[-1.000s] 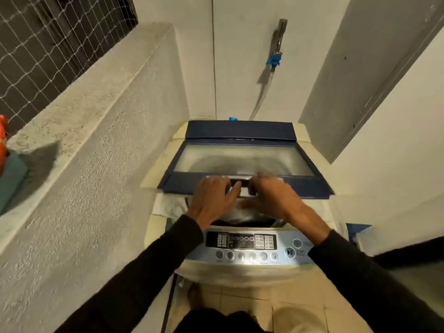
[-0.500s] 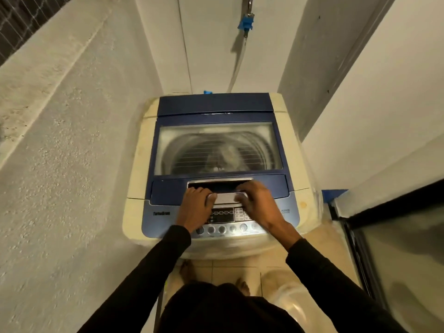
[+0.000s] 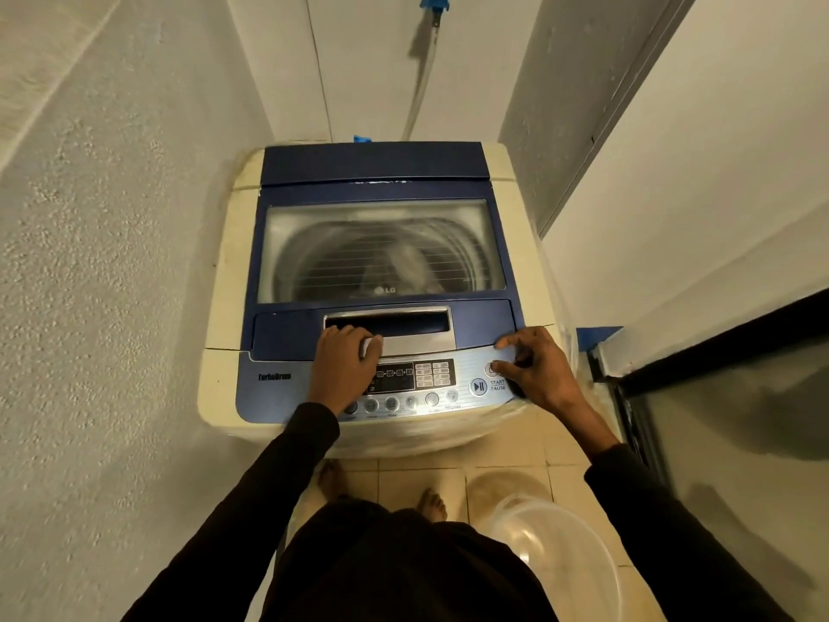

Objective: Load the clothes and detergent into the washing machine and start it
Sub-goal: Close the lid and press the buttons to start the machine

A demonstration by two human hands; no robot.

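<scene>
A cream top-loading washing machine stands in front of me with its blue glass lid lying flat and closed. Pale clothes show dimly through the glass inside the drum. My left hand rests on the silver lid handle, fingers curled over its left end. My right hand is over the right end of the control panel, thumb tip touching the round button above the START/PAUSE button. No detergent container is visible.
A clear plastic tub sits on the tiled floor at my right foot. Rough walls close in at the left and right; a dark-framed glass door stands at the right. A hose with a blue fitting hangs behind the machine.
The lid has come down from half-raised to fully closed. My right hand has left the lid handle and moved right onto the control panel. My left hand stays on the handle.
</scene>
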